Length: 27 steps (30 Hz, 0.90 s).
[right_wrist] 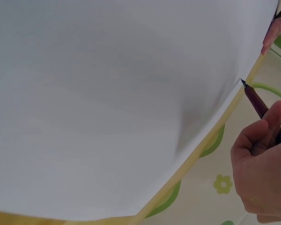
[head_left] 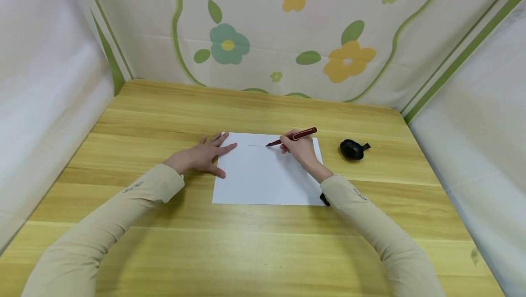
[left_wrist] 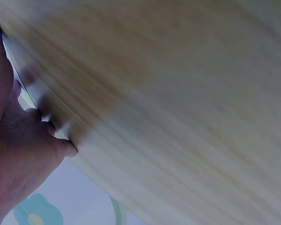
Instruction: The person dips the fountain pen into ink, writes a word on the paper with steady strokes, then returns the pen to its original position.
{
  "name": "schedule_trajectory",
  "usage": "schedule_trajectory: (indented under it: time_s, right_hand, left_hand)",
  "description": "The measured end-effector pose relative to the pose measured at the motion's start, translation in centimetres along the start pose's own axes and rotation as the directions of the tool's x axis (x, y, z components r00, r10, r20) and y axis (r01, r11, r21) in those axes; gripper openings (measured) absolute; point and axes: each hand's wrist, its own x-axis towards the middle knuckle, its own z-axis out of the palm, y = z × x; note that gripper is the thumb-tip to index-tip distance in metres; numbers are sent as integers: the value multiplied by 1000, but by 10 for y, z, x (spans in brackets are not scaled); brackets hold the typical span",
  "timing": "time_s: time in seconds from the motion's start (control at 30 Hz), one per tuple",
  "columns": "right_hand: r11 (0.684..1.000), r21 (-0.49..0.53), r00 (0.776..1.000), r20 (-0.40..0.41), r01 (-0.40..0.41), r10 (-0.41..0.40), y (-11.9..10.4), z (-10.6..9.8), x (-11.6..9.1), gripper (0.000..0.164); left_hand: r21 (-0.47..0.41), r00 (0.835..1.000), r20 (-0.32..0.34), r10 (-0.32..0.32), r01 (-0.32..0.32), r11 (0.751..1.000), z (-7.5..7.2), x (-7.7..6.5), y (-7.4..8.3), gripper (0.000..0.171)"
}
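Observation:
A white sheet of paper (head_left: 263, 178) lies on the wooden table, with a short thin line near its top edge. My right hand (head_left: 302, 148) pinches a dark red fountain pen (head_left: 305, 133) over the paper's upper right part. The pen slants, and its tip meets the right end of the line. In the right wrist view the fingers curl round the pen (right_wrist: 256, 102), whose dark nib is at the paper (right_wrist: 107, 103). My left hand (head_left: 203, 154) rests with spread fingers on the paper's left edge. The left wrist view shows that hand (left_wrist: 25, 145) partly, at the frame's side.
Right of the paper sits a small rounded black object (head_left: 352, 150) with a short tab. A small black piece (head_left: 324, 200) shows beside the right sleeve. White cloth with printed flowers (head_left: 267, 28) stands behind the wooden table (head_left: 246, 251), and cloth hangs on both sides.

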Motion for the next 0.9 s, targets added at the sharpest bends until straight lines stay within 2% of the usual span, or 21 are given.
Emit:
schedule_trajectory:
  time_s: [0.2, 0.9]
  right_hand:
    - [1000, 24, 1000, -3, -2, 2, 1, -3, 0, 19]
    - [1000, -2, 1000, -18, -9, 9, 3, -11, -1, 18]
  left_hand:
    - [-3, 1000, 0, -8, 8, 1000, 0, 0, 0, 100]
    - [8, 1000, 10, -6, 6, 1000, -3, 0, 2, 99]
